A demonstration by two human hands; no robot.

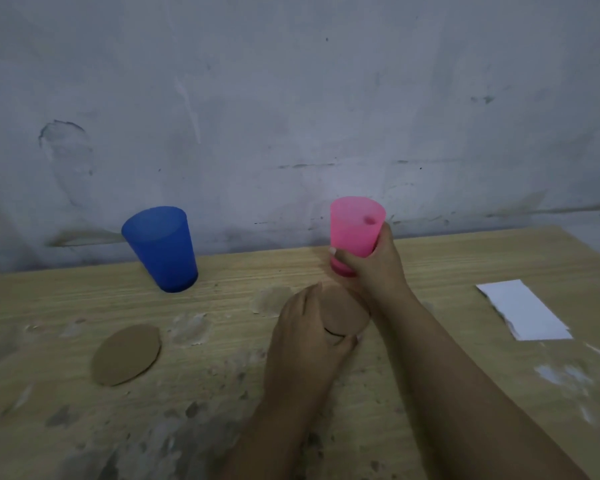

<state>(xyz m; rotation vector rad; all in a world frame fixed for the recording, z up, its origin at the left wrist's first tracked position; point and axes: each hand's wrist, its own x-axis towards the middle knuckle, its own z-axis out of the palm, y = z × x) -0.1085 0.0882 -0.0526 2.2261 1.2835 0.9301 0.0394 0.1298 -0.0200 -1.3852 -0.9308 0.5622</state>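
My right hand (371, 268) grips a translucent pink cup (355, 223) around its lower half, upright near the back of the wooden table (222, 393). Just in front of that cup my left hand (309, 337) holds a round brown cardboard disc (343, 311) by its edge, tilted up off the table. A blue cup (163, 247) stands upright to the left, apart from both hands. A second brown cardboard disc (126, 355) lies flat on the table in front of the blue cup.
A white sheet of paper (523, 310) lies at the right side of the table. The tabletop is worn and stained, with pale patches. A scuffed grey wall (291, 116) rises directly behind the table's back edge.
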